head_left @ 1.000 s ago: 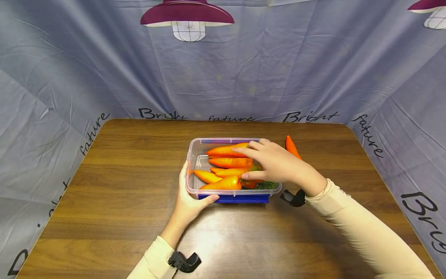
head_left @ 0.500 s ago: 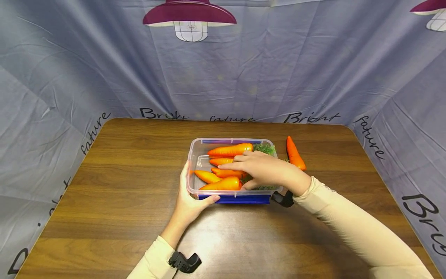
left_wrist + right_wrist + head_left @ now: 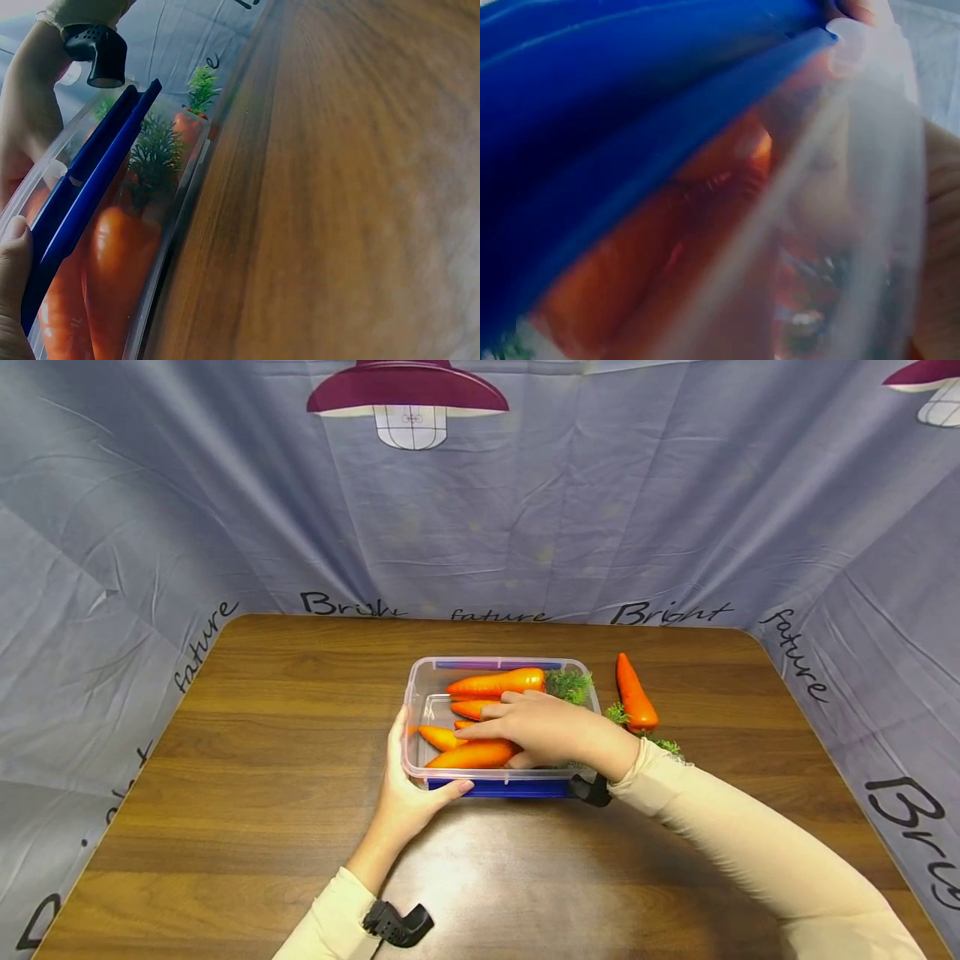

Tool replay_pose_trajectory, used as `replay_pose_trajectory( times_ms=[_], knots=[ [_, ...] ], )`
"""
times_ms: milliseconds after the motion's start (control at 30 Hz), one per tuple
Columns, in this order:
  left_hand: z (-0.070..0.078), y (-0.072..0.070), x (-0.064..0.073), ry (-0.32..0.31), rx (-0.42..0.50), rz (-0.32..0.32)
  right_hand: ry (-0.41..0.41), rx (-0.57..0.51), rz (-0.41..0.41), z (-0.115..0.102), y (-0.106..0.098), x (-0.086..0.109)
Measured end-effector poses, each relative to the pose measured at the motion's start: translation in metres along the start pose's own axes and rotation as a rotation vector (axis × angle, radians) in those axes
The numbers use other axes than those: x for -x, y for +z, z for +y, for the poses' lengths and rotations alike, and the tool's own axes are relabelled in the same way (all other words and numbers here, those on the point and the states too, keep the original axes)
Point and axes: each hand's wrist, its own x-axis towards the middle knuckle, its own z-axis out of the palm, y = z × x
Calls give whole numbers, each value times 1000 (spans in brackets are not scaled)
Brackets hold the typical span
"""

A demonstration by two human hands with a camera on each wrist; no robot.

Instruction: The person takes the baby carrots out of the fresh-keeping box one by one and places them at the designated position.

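A clear plastic food container [image 3: 414,693] with blue latches [image 3: 480,788] stands on the table, with several orange carrots lying inside, leafy tops to the right. My left hand [image 3: 405,797] grips its left end, the thumb over the front side and the fingers around the left wall. Reaching in from the right, my right hand [image 3: 551,731] rests with spread fingers over the carrots, its thumb at the thick end of the front carrot [image 3: 476,754]. In the left wrist view, carrots [image 3: 120,255] show through the wall behind the blue latch [image 3: 97,187].
Outside the container, a redder carrot [image 3: 636,697] lies to the right on the wooden table [image 3: 300,710], with green leaves [image 3: 667,747] near the right sleeve. A printed grey-blue curtain [image 3: 480,527] encloses the table's back and sides.
My right hand has lowered into the container and moved left over the carrots. The front carrot has shifted a little under it. The left hand keeps its hold.
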Motion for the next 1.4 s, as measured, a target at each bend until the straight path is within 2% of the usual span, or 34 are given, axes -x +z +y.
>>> replay_pose_trajectory(
  times_ms=[400, 567, 767, 900, 1033, 1167, 1267, 1400],
  knots=[
    [0, 0, 1, -13, -25, 5, 4, 181, 66, -7, 15, -19],
    [1, 0, 1, -12, -35, 10, 7, 170, 39, -8, 13, -20],
    [0, 0, 1, -2, -50, 12, 21, 109, 49, -5, 2, -10],
    [-1, -1, 1, 7, -50, 13, 31, 126, 105, -3, -10, 3],
    [-2, -1, 1, 11, -42, 17, 74, 146, 194, -2, -20, 20],
    [-1, -1, 1, 8, -45, 21, 184, 126, 258, -2, -29, 42],
    [-1, 0, 1, 15, -53, 20, 327, 109, 273, 1, -35, 67],
    [-2, 0, 1, 13, -61, 20, 549, 34, 264, 13, -36, 102]
  ],
)
